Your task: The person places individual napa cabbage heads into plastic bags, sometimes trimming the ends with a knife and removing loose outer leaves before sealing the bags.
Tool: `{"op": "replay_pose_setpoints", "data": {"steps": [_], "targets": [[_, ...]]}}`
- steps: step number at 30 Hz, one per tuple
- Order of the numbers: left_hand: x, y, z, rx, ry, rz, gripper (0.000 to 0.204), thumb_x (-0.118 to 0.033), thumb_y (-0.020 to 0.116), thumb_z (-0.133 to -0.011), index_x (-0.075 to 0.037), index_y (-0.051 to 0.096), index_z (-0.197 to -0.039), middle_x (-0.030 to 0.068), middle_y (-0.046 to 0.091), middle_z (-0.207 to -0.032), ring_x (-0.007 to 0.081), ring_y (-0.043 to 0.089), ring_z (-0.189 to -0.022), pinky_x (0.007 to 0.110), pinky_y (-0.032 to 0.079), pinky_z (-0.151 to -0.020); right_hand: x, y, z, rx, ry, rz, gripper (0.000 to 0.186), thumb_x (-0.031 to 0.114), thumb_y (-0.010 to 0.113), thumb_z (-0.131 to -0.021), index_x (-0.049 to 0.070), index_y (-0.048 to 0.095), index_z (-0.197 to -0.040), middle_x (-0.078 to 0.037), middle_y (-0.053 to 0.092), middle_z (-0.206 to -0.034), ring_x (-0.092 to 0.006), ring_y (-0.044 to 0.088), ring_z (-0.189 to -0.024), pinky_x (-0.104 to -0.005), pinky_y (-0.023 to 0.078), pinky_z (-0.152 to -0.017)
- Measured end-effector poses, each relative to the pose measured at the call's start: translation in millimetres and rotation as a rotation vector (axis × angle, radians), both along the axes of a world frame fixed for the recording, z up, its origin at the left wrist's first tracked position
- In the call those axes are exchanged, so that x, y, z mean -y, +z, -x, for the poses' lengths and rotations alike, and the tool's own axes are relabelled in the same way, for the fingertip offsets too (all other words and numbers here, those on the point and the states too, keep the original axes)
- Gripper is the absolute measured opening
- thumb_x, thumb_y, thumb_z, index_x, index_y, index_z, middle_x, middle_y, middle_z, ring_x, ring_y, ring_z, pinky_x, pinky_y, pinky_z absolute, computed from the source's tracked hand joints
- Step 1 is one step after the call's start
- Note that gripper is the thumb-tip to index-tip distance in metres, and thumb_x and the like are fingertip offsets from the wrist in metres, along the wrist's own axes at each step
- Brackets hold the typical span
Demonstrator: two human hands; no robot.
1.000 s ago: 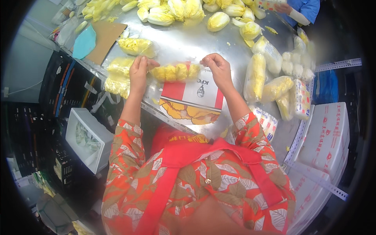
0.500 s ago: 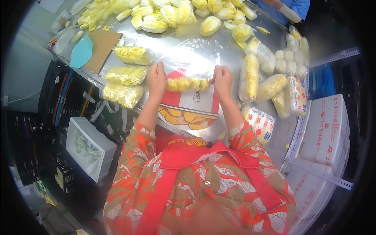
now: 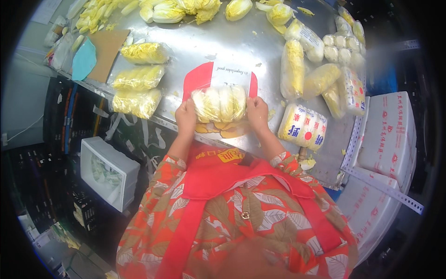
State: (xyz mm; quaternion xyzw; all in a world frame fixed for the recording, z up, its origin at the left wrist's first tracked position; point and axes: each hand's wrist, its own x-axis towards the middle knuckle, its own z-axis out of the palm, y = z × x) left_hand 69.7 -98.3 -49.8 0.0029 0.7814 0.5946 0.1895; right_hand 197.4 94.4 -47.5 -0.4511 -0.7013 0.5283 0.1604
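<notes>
A clear plastic bag packed with a row of pale yellow cabbages (image 3: 219,103) is held between my two hands over a red-and-white printed sheet (image 3: 197,76) on the steel table (image 3: 232,44). My left hand (image 3: 185,111) grips its left end with curled fingers; my right hand (image 3: 257,110) is closed on the right end. To the left lie three bagged yellow bundles (image 3: 137,76). On the right are more bagged cabbages (image 3: 293,69) and a printed white package (image 3: 302,126).
Loose cabbages (image 3: 167,11) lie along the far side. A brown board (image 3: 107,56) with a blue piece (image 3: 84,60) is at the left. A white foam box (image 3: 127,176) stands below left, sealed white boxes (image 3: 381,139) at the right, beside a perforated metal rail (image 3: 409,200).
My hands and the held bag have moved down the view, toward my body, and the bag now shows a broader, paler face. The person in blue is no longer visible.
</notes>
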Motion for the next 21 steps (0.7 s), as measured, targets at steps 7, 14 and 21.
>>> {"op": "replay_pose_setpoints", "data": {"steps": [7, 14, 21], "targets": [[4, 22, 21, -0.255, -0.110, 0.176, 0.036, -0.029, 0.054, -0.093, -0.003, 0.052, -0.069, -0.0014, 0.051, -0.060, 0.0060, 0.044, -0.055, 0.025, 0.037, -0.049, 2, 8, 4, -0.018, 0.027, -0.027, 0.027, 0.021, 0.054, -0.090, 0.001, 0.051, -0.072, -0.008, 0.054, -0.059, -0.0173, 0.051, -0.054, -0.0332, 0.043, -0.055], [-24, 29, 49, -0.096, -0.085, -0.222, 0.025, -0.022, 0.059, -0.092, -0.007, 0.055, -0.072, -0.0040, 0.049, -0.058, 0.0022, 0.042, -0.050, 0.021, 0.032, -0.043, 7, 32, -1, -0.223, 0.022, 0.196, 0.024, 0.026, 0.054, -0.092, 0.003, 0.054, -0.084, -0.002, 0.053, -0.062, -0.0096, 0.051, -0.052, -0.0255, 0.042, -0.050], [-30, 8, 49, -0.155, 0.006, -0.240, 0.024, -0.022, 0.057, -0.093, -0.008, 0.054, -0.074, -0.0054, 0.043, -0.053, 0.0030, 0.035, -0.042, 0.022, 0.026, -0.039, -16, 50, 9, -0.159, 0.226, -0.148, 0.025, 0.026, 0.068, -0.082, 0.003, 0.059, -0.079, -0.002, 0.053, -0.069, -0.0119, 0.054, -0.061, -0.0265, 0.045, -0.059]]}}
